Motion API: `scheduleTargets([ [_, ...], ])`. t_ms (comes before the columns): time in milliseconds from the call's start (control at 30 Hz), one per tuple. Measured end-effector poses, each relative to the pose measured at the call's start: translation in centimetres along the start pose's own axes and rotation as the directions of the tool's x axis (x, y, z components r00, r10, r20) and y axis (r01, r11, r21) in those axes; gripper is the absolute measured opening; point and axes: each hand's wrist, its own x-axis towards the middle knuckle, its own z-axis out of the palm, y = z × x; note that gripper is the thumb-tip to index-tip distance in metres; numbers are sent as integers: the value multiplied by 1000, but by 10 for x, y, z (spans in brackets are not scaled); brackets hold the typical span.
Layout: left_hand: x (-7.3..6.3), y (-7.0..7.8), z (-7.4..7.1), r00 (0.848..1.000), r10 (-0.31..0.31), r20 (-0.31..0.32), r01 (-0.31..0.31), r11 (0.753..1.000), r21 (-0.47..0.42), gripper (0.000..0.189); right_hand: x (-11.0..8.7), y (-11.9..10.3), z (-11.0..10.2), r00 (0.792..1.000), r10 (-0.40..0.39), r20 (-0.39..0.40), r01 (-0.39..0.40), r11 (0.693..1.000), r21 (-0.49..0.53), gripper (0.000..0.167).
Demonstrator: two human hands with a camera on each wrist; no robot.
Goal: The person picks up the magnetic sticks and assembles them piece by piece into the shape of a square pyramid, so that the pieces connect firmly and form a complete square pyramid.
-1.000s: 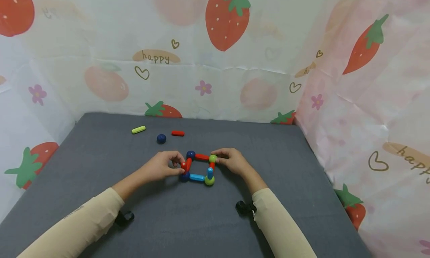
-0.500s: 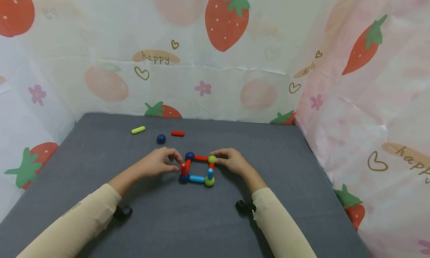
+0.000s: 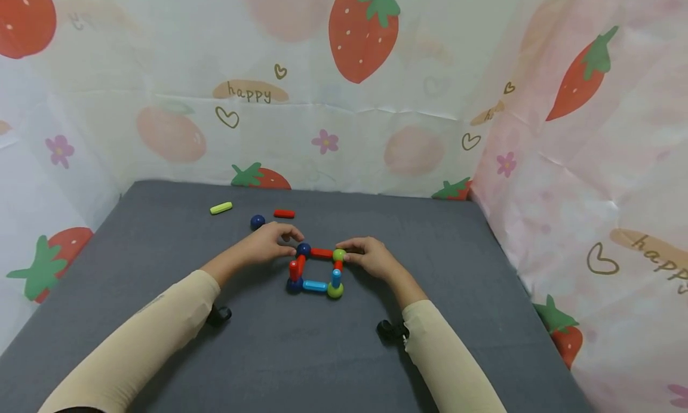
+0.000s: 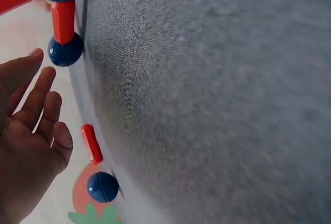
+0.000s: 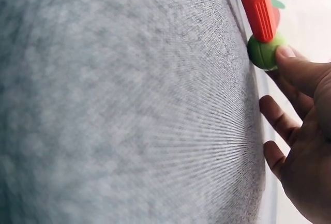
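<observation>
On the grey table lies a square frame of building rods and balls. Its left corners are a far dark blue ball (image 3: 303,249) and a near dark blue ball (image 3: 293,286). The right corners are a far green ball (image 5: 266,53) and a near green ball (image 3: 335,290). Red rods form three sides, and a light blue rod (image 3: 315,286) forms the near side. A red rod (image 3: 293,271) and a light blue rod (image 3: 336,277) stand upright on the near corners. My left hand (image 3: 269,244) hovers by the far blue ball, fingers apart. My right hand (image 3: 373,258) pinches the far green ball.
Behind the frame lie a loose dark blue ball (image 4: 102,187), a loose red rod (image 4: 91,144) and a yellow-green rod (image 3: 221,208). A strawberry-print cloth (image 3: 344,120) borders the table at the back and sides.
My left hand has let go of the upright red rod at the near left corner and moved away and rightward to the far blue ball. My right hand stays at the green ball.
</observation>
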Motion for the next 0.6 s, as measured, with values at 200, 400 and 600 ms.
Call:
scheduleTargets([
  [200, 10, -3, 4, 999, 13, 37, -13, 1000, 18, 33, 1, 2, 1, 1000, -17, 5, 17, 1000, -6, 30],
  [400, 14, -7, 6, 997, 16, 80, -20, 998, 51, 34, 2, 3, 1, 1000, -15, 12, 15, 1000, -12, 30],
  [600, 14, -10, 7, 996, 11, 93, -15, 999, 38, 35, 3, 4, 0, 1000, -20, 15, 20, 1000, 7, 30],
])
